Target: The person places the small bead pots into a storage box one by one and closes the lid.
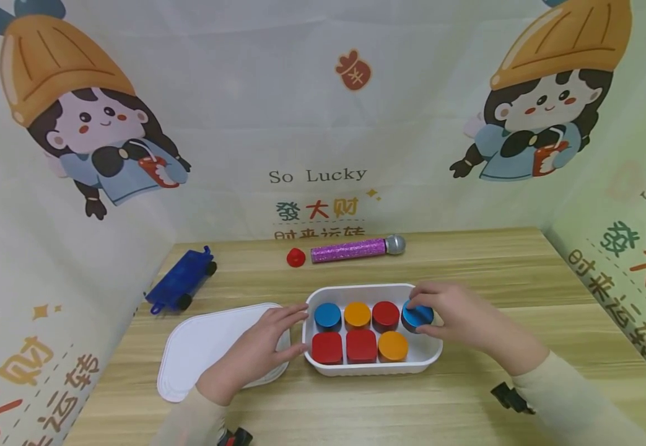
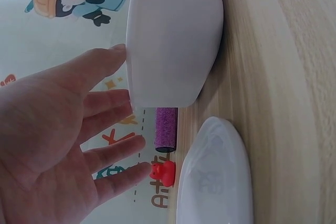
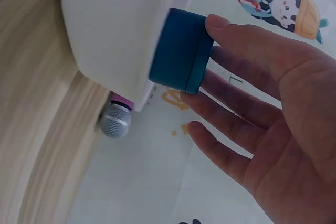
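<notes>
A white box (image 1: 375, 370) with rounded corners stands on the table. In it sit two rows of small tins: a blue tin (image 1: 327, 317), orange ones (image 1: 357, 316), a round red one (image 1: 386, 316) and squarish red ones (image 1: 327, 348). My right hand (image 1: 453, 313) pinches another blue round tin (image 3: 181, 51) between thumb and fingers at the box's right end. In the right wrist view, this tin pokes above the box's rim. My left hand (image 1: 261, 347) has its fingers spread, thumb and fingertips right at the box's left rim.
A white lid (image 1: 200, 347) lies left of the box, partly beneath the left forearm. Farther back are a blue toy cart (image 1: 180, 282) with black wheels, a small red rubber duck (image 2: 165, 172) and a purple glitter microphone (image 1: 350, 250). Printed cloth walls surround the table (image 1: 523, 272).
</notes>
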